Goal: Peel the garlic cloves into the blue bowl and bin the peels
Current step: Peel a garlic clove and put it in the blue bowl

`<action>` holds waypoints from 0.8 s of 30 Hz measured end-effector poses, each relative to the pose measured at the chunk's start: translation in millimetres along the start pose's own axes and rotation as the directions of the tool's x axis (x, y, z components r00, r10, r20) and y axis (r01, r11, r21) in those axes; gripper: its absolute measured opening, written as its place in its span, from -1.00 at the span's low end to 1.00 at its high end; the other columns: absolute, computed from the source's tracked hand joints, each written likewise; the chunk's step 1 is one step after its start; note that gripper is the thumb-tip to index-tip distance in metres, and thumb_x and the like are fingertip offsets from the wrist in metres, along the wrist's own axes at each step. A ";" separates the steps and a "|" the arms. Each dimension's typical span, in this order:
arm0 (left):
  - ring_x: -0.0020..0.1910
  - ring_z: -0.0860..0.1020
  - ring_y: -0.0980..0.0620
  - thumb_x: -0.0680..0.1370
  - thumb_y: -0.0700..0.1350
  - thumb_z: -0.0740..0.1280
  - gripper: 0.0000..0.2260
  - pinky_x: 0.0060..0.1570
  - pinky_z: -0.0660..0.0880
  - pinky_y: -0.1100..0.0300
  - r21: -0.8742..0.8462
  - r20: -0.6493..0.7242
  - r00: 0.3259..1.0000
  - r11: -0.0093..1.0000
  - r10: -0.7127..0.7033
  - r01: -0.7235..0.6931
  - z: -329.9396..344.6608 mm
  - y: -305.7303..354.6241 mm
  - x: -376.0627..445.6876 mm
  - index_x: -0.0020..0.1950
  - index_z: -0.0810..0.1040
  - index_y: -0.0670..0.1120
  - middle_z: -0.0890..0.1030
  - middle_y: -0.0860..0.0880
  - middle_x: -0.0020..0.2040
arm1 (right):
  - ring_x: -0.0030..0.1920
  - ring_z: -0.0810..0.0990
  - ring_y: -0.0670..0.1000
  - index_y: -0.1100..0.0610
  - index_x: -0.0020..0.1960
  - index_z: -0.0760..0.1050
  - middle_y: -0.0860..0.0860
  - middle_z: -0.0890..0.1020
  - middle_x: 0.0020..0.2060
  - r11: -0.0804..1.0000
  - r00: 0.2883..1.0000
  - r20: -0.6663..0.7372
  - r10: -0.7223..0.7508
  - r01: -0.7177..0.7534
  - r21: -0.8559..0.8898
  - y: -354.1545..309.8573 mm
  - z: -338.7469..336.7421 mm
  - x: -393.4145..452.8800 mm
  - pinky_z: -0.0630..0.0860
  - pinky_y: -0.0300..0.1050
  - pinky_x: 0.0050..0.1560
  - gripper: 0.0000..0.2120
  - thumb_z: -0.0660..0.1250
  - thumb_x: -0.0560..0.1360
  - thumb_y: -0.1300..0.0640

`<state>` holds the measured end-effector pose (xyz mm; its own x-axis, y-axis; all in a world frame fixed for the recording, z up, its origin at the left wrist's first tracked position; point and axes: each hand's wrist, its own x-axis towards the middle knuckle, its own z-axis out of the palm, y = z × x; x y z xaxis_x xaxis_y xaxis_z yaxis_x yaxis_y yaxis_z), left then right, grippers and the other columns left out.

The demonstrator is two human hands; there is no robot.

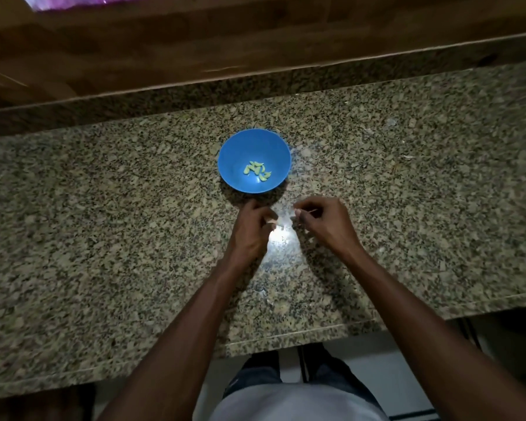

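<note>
Head cam: left hand is pinching a garlic clove, right hand is pinching a peel strip; peeled cloves sitting in blue bowl on worktop. Risk: clove slipping, peel scattering

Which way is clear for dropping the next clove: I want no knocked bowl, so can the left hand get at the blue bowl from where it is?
Probably yes. The left hand sits just in front of the blue bowl, with only bare counter between them and the bowl's mouth open upward.
</note>
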<state>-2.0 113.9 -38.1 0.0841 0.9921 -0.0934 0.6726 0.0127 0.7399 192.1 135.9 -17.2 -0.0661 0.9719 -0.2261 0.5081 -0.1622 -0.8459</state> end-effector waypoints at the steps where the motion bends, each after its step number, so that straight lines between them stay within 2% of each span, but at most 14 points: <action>1: 0.12 0.55 -0.17 0.57 -0.30 0.39 -0.84 0.11 0.52 -0.07 0.026 -0.011 1.000 1.000 -0.010 0.010 2.2 1.4 -1.4 0.11 0.69 -0.22 0.55 -0.18 0.09 | -0.23 0.71 -0.22 0.13 0.11 0.73 0.00 0.77 -0.11 1.000 1.000 0.029 0.009 -0.009 0.018 7.3 1.5 -3.6 0.57 -0.36 -0.33 -0.86 0.46 0.57 0.18; 3: 0.07 0.56 -0.16 0.55 -0.34 0.37 -0.86 0.05 0.49 0.03 0.028 -0.056 0.998 0.999 -0.033 0.035 5.1 7.9 -6.2 0.05 0.69 -0.22 0.59 -0.17 0.04 | -0.16 0.70 -0.27 0.16 0.19 0.71 0.06 0.75 0.00 0.999 0.997 0.076 -0.027 0.023 0.047 16.4 3.3 -6.6 0.57 -0.40 -0.25 -0.80 0.47 0.57 0.19; 6: -0.05 0.64 -0.07 0.56 -0.33 0.38 -0.90 -0.09 0.49 0.29 -0.118 -0.122 0.982 0.984 -0.146 0.132 6.5 15.1 -17.0 0.03 0.67 -0.21 0.68 -0.14 -0.04 | 0.05 0.72 -0.12 0.12 0.27 0.68 0.06 0.74 0.10 0.995 0.978 0.184 -0.096 0.089 0.048 20.0 4.3 -3.3 0.64 -0.19 0.07 -0.70 0.51 0.55 0.16; 7: -0.10 0.66 -0.03 0.57 -0.30 0.39 -0.92 -0.13 0.52 0.31 -0.191 -0.124 0.973 0.967 -0.196 0.170 7.3 18.4 -22.1 0.02 0.65 -0.20 0.69 -0.14 -0.08 | 0.06 0.73 -0.07 0.09 0.26 0.69 0.04 0.75 0.08 0.994 0.966 0.240 -0.097 0.082 0.075 20.4 4.7 -2.6 0.64 -0.13 0.06 -0.71 0.52 0.53 0.14; 9: -0.15 0.66 0.01 0.59 -0.24 0.41 -0.96 -0.15 0.56 0.25 -0.293 -0.129 0.960 0.934 -0.250 0.204 8.9 22.2 -31.3 0.00 0.63 -0.21 0.70 -0.14 -0.12 | -0.01 0.76 -0.08 -0.02 0.14 0.72 -0.04 0.78 -0.02 0.986 0.945 0.314 -0.089 0.040 0.161 19.0 7.4 -4.4 0.62 -0.17 -0.07 -0.78 0.56 0.50 0.04; 11: -0.17 0.68 -0.04 0.61 -0.21 0.42 -0.90 -0.16 0.61 0.17 -0.387 -0.112 0.948 0.892 -0.297 0.233 11.8 22.8 -38.7 0.02 0.61 -0.25 0.70 -0.19 -0.14 | -0.10 0.77 -0.09 -0.12 -0.02 0.73 -0.08 0.78 -0.13 0.970 0.937 0.334 -0.104 0.022 0.240 17.5 10.9 -7.1 0.59 -0.26 -0.17 -0.87 0.57 0.45 -0.08; 13: -0.20 0.69 -0.03 0.64 -0.23 0.39 -0.88 -0.17 0.63 0.16 -0.465 -0.085 0.936 0.845 -0.341 0.265 15.2 23.4 -44.6 0.05 0.62 -0.30 0.70 -0.23 -0.15 | -0.13 0.76 -0.08 -0.13 -0.07 0.74 -0.07 0.78 -0.16 0.954 0.935 0.339 -0.100 -0.007 0.301 18.6 15.3 -8.6 0.59 -0.25 -0.19 -0.92 0.56 0.45 -0.06; 16: -0.26 0.66 0.11 0.64 -0.21 0.39 -0.85 -0.18 0.60 0.20 -0.490 -0.109 0.916 0.823 -0.385 0.288 18.8 22.4 -50.5 0.04 0.64 -0.31 0.69 -0.14 -0.18 | -0.15 0.76 -0.10 -0.07 -0.06 0.73 -0.07 0.78 -0.18 0.943 0.938 0.331 -0.100 -0.016 0.332 23.4 22.1 -9.1 0.60 -0.23 -0.17 -0.94 0.55 0.51 0.09; 18: -0.21 0.67 0.09 0.64 -0.20 0.40 -0.84 -0.14 0.62 0.16 -0.527 -0.119 0.899 0.795 -0.421 0.302 20.7 19.9 -54.3 0.05 0.66 -0.31 0.71 -0.15 -0.14 | -0.19 0.74 -0.09 0.04 -0.04 0.74 -0.03 0.78 -0.20 0.934 0.943 0.322 -0.080 -0.043 0.355 25.3 26.6 -10.9 0.60 -0.22 -0.19 -0.96 0.55 0.52 0.16; 20: -0.17 0.70 0.05 0.61 -0.19 0.44 -0.84 -0.13 0.64 0.15 -0.585 -0.105 0.887 0.749 -0.450 0.310 21.5 17.9 -58.6 0.05 0.67 -0.30 0.73 -0.19 -0.10 | -0.21 0.73 0.02 0.22 0.00 0.73 0.11 0.77 -0.18 0.908 0.945 0.326 -0.032 -0.109 0.404 25.0 30.0 -13.4 0.68 -0.02 -0.16 -0.91 0.54 0.52 0.21; 22: -0.18 0.71 0.01 0.59 -0.20 0.47 -0.84 -0.17 0.64 0.15 -0.664 -0.059 0.875 0.673 -0.481 0.325 20.0 17.4 -63.0 0.05 0.68 -0.30 0.73 -0.18 -0.12 | -0.17 0.72 0.17 0.29 0.02 0.72 0.23 0.75 -0.14 0.877 0.934 0.357 0.012 -0.181 0.445 23.5 32.1 -14.6 0.71 0.21 -0.03 -0.89 0.52 0.53 0.26; 24: -0.21 0.71 0.01 0.58 -0.22 0.48 -0.89 -0.20 0.63 0.17 -0.683 -0.043 0.871 0.651 -0.490 0.332 17.6 16.6 -65.6 0.02 0.70 -0.27 0.74 -0.13 -0.16 | -0.09 0.73 0.21 0.34 0.06 0.70 0.27 0.74 -0.07 0.862 0.925 0.380 0.025 -0.212 0.461 22.2 33.9 -16.3 0.69 0.23 0.07 -0.85 0.51 0.53 0.29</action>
<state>16.5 46.8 -31.5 -0.2877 0.8631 -0.4151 -0.0366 0.4232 0.9053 175.4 110.7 -48.6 -0.3746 0.8298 -0.4136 0.0561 -0.4250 -0.9034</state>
